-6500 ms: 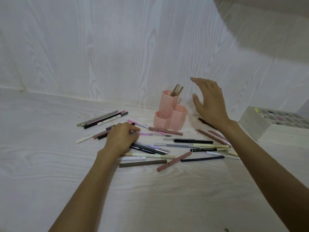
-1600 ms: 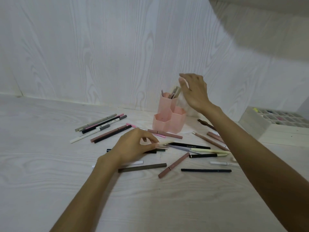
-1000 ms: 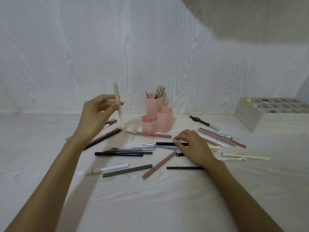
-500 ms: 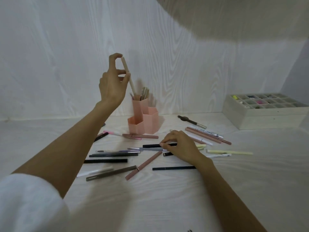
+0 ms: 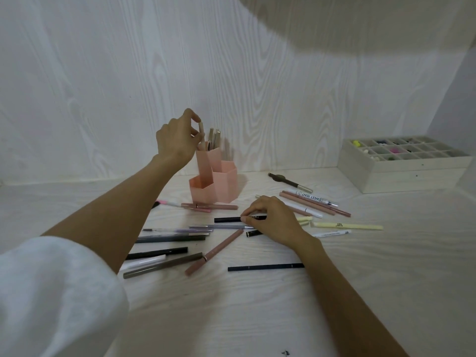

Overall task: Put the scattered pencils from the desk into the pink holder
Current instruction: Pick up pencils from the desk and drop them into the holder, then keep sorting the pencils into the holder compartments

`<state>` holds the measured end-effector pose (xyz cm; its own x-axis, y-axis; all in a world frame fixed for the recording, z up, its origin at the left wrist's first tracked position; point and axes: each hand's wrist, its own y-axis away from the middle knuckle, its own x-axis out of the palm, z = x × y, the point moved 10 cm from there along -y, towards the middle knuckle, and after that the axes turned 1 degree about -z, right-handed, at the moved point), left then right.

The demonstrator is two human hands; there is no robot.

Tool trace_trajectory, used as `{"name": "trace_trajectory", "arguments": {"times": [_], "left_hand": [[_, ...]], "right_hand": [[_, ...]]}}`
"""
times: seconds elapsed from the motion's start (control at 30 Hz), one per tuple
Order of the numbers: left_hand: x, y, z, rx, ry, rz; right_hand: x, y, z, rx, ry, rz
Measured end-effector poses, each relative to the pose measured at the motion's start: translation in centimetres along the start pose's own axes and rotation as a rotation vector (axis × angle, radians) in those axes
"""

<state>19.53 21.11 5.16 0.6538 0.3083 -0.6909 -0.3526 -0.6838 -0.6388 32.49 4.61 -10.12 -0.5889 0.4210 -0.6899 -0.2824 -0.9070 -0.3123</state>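
The pink holder [image 5: 221, 184], made of three hexagonal tubes, stands near the back wall with several pencils upright in its tallest tube. My left hand [image 5: 177, 139] is raised beside that tube and pinches a beige pencil [image 5: 202, 134], whose lower end is inside the tube's mouth. My right hand [image 5: 273, 220] rests on the desk and its fingertips pinch a black pencil [image 5: 229, 219] that lies flat. Several more pencils lie scattered around both hands, among them a pink-brown pencil [image 5: 215, 251] and a thin black pencil [image 5: 265, 267].
A white compartment box [image 5: 407, 173] with small items sits at the back right corner. A pale yellow pencil [image 5: 346, 225] and a white labelled pencil [image 5: 313, 198] lie right of my right hand. My white sleeve [image 5: 51, 295] fills the lower left.
My left hand has come down from high above the holder, lowering the beige pencil into the tallest tube. My right hand stays on the black pencil on the desk.
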Motion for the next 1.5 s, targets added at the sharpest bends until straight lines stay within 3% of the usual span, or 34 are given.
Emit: {"name": "trace_trajectory", "arguments": {"times": [0.27, 0.43, 0.5, 0.63, 0.7, 0.77, 0.9, 1.0, 1.33, 1.5], "left_hand": [[0.1, -0.5, -0.5, 0.065, -0.073, 0.088], [-4.4, 2.9, -0.3, 0.092, 0.093, -0.064], [-4.5, 5.7, 1.1, 0.09, 0.107, 0.038], [-2.4, 11.9, 5.3, 0.063, 0.072, 0.406], [-1.5, 14.7, 6.9, 0.063, 0.075, 0.558], [-0.8, 17.1, 7.8, 0.077, 0.093, 0.681], [-0.5, 20.1, 8.5, 0.076, 0.141, 0.73], [0.2, 21.6, 8.8, 0.114, 0.08, 0.768], [0.3, 19.6, 10.6, 0.019, 0.122, 0.588], [0.3, 18.9, 11.3, -0.026, 0.174, 0.494]], "right_hand": [[-0.2, 0.0, 0.4, -0.006, 0.006, -0.004], [-0.4, 0.2, 1.4, -0.088, 0.173, -0.053], [-1.1, 0.3, 2.5, -0.134, 0.222, -0.123], [-2.3, 0.4, 4.0, -0.164, 0.209, -0.179], [-2.0, 0.2, 3.9, -0.07, 0.038, -0.061], [-1.0, 0.8, 4.6, 0.001, -0.107, 0.159], [2.1, 5.2, 5.8, -0.028, 0.119, 0.702], [3.1, 7.8, 4.9, 0.021, 0.229, 0.857], [1.2, 4.9, 6.2, -0.023, 0.298, 0.614], [-4.1, 0.2, 10.1, -0.094, 0.134, 0.232]]}}
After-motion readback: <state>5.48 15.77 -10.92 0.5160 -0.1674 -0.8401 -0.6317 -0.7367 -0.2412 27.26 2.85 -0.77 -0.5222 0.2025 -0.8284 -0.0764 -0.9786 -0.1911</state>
